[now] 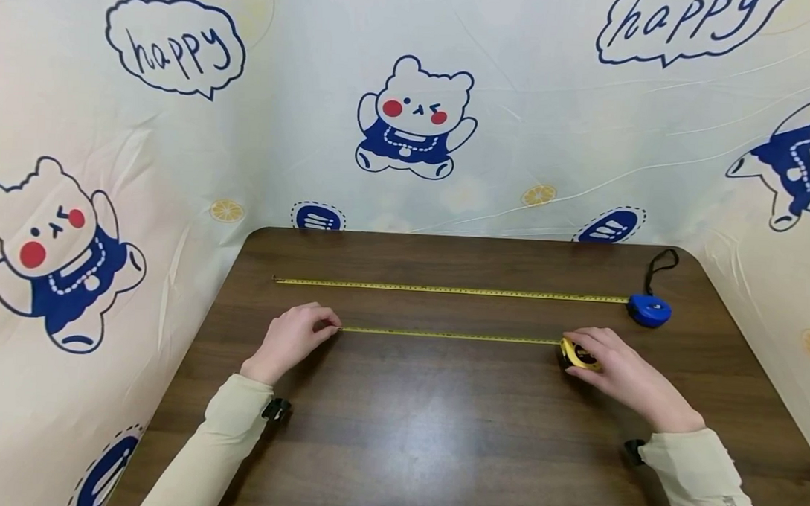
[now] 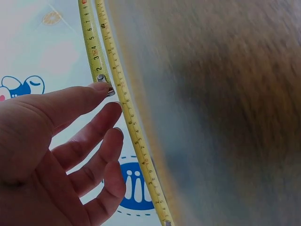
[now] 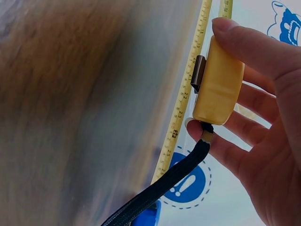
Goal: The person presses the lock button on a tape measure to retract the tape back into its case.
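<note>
A yellow tape measure with a black strap is gripped by my right hand, thumb and fingers round its case. Its yellow blade runs straight across to my left hand. There, the thumb and fingertips pinch the metal end hook. Farther back lies a blue tape measure, untouched, with its own blade pulled out to the left, roughly parallel to the first.
The dark wooden table has rounded far corners. A printed curtain with bears and "happy" bubbles hangs behind it and at both sides. The blue tape's black wrist loop points toward the far edge.
</note>
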`<action>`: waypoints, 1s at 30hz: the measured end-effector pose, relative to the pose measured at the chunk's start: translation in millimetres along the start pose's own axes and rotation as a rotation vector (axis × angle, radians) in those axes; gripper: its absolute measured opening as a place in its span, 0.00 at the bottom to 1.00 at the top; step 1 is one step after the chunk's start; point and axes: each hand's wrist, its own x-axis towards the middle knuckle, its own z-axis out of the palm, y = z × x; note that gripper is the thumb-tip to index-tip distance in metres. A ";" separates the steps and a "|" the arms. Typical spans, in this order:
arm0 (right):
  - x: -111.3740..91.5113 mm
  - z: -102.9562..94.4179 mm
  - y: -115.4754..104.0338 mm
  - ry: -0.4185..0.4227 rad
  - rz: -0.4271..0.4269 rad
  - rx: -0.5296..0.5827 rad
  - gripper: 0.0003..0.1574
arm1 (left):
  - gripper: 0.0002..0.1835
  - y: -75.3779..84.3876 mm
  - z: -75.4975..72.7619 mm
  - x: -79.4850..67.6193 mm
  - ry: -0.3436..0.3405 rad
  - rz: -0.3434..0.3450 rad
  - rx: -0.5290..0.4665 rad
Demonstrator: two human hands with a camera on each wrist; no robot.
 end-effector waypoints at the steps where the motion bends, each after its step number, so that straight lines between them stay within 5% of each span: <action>1: 0.5 0.4 -0.3 -0.001 -0.001 0.000 0.37 | 0.02 0.5 0.5 0.1 -0.001 0.000 0.000; 30: 18.5 4.6 -14.2 -0.007 -0.065 0.029 0.36 | 0.03 21.9 5.2 7.1 -0.021 0.041 -0.016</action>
